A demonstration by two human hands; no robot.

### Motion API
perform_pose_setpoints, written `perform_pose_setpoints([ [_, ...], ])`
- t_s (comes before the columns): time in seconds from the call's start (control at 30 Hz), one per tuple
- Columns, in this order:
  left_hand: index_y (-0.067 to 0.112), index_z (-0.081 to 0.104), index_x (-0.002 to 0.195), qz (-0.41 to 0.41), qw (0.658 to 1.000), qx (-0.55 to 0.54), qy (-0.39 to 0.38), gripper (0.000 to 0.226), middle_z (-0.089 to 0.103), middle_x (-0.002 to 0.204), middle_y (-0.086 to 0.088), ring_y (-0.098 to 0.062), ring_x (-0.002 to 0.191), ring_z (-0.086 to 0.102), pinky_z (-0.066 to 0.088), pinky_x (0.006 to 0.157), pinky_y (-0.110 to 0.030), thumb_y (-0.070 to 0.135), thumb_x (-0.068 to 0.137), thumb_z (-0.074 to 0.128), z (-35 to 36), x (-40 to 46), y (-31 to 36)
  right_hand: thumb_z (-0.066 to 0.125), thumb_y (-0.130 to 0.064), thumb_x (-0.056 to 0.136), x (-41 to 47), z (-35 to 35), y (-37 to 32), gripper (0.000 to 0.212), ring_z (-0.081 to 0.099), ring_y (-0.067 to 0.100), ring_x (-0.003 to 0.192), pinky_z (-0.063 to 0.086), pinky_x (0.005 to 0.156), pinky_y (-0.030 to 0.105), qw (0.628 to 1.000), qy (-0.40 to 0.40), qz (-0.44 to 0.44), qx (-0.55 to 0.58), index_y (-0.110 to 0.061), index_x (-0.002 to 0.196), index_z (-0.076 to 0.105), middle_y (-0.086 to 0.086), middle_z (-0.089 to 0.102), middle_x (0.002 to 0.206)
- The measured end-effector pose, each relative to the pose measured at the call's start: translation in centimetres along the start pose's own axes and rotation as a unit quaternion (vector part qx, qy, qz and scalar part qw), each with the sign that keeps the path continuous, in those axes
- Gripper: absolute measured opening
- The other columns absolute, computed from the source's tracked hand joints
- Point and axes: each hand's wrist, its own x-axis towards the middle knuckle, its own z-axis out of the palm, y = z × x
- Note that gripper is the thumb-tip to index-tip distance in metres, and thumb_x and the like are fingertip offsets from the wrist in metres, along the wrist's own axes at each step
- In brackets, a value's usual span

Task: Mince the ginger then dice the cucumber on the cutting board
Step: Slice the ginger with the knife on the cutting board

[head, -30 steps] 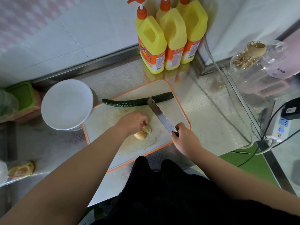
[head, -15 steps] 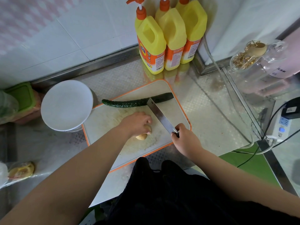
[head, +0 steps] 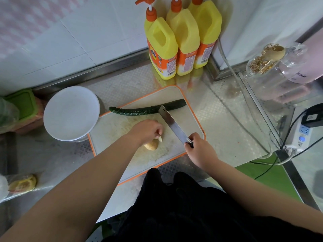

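A pale tan piece of ginger lies on the white, orange-rimmed cutting board. My left hand covers most of it, fingers curled down and holding it in place. To its right, my right hand grips the dark handle of a cleaver. The blade angles up and away to the right of the ginger, and its tip overlaps the long dark green cucumber lying whole across the board's far edge.
A white round lid or plate sits just left of the board. Three yellow pump bottles stand behind it against the wall. A glass jar, cables and a power strip are on the right. A green-lidded box is at the far left.
My left hand has closed further over the ginger and turned it slightly. The cleaver and my right hand have stayed almost still.
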Motion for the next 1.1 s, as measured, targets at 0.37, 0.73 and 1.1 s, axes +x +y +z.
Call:
perform_pose_setpoints([
  [0.37,0.019,0.074,0.096,0.065,0.992,0.037,0.102,0.016,0.06,0.106,-0.001,-0.018,0.1,0.055,0.046,0.081,-0.031,0.017,0.095,0.058,1.6,-1.4,-1.7,0.048,-0.028,0.098,0.1,0.3,0.1,0.018,0.051,0.016,0.058,0.029,0.044,0.02,1.0,-0.004,-0.011,-0.014,-0.012,0.103,0.044,-0.001,0.054,0.07],
  [0.73,0.022,0.055,0.133,-0.076,0.985,-0.127,0.093,0.047,0.056,0.123,0.004,-0.011,0.101,0.053,0.038,0.083,-0.022,0.011,0.089,0.066,1.1,-2.1,-2.5,0.048,-0.028,0.098,0.3,0.7,0.0,0.017,0.051,0.012,0.053,0.032,0.044,0.022,1.0,-0.015,-0.012,-0.015,-0.012,0.101,0.044,-0.004,0.052,0.064],
  [1.1,0.018,0.066,0.102,-0.117,0.986,-0.113,0.045,0.021,0.062,0.099,0.003,-0.015,0.089,0.057,0.043,0.073,-0.029,0.031,0.087,0.071,1.3,-1.3,-2.7,0.049,-0.027,0.098,0.2,0.4,0.3,0.018,0.05,0.011,0.053,0.031,0.044,0.02,1.0,-0.013,-0.015,-0.019,-0.011,0.103,0.045,0.0,0.056,0.07],
])
